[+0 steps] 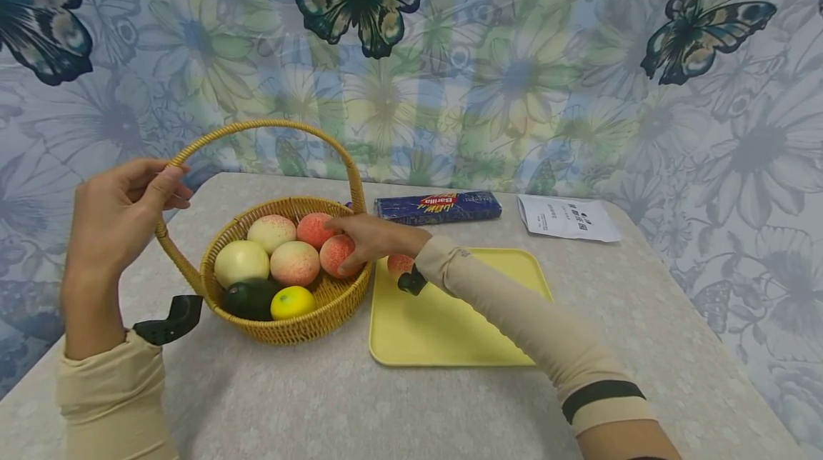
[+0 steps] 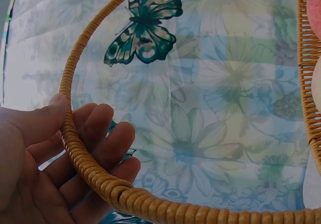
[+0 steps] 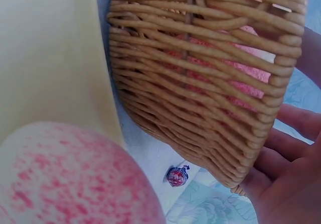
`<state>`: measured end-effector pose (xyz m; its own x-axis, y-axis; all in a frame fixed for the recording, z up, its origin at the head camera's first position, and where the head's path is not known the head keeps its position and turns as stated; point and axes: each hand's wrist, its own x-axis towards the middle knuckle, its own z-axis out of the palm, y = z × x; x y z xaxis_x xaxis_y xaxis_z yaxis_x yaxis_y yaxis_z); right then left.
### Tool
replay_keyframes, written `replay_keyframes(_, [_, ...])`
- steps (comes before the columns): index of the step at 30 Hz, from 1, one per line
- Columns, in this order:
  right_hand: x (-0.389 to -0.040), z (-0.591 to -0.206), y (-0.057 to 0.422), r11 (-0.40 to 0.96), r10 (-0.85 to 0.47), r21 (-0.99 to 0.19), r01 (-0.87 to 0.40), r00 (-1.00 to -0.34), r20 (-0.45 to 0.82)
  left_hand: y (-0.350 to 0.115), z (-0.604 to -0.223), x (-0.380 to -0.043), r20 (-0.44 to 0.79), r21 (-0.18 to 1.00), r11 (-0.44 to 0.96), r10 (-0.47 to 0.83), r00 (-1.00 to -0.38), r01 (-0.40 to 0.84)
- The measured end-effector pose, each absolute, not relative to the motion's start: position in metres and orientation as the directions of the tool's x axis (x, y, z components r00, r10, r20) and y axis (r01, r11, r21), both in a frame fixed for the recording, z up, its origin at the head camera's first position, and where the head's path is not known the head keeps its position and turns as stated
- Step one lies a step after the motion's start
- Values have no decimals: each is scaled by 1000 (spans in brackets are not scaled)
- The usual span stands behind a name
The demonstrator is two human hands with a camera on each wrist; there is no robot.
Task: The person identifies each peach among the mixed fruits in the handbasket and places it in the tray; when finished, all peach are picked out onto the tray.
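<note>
A red peach [image 1: 333, 254] sits inside the wicker basket [image 1: 276, 333], at its right side, in the grip of the right hand [image 1: 373, 235]. The left hand [image 1: 116, 213] holds the basket's handle [image 1: 270, 124]. Right of the basket lies a yellow tray [image 1: 450, 342].

I find the basket [image 1: 289, 333] woven, ridged and faintly glossy, the tray [image 1: 450, 337] smooth and plastic-looking, the lemon [image 1: 293, 302] shiny, and my right sleeve [image 1: 514, 313] matt cloth.
</note>
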<state>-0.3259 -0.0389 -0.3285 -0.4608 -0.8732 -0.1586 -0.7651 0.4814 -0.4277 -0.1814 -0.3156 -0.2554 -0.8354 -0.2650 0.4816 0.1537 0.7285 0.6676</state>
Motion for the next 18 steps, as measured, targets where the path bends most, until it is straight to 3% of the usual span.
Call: replay_keyframes(18, [-325,-328,-47,519,-853,-283,-807,-473,-219,-315,-255,-182,476,674,722,-264,-839,156])
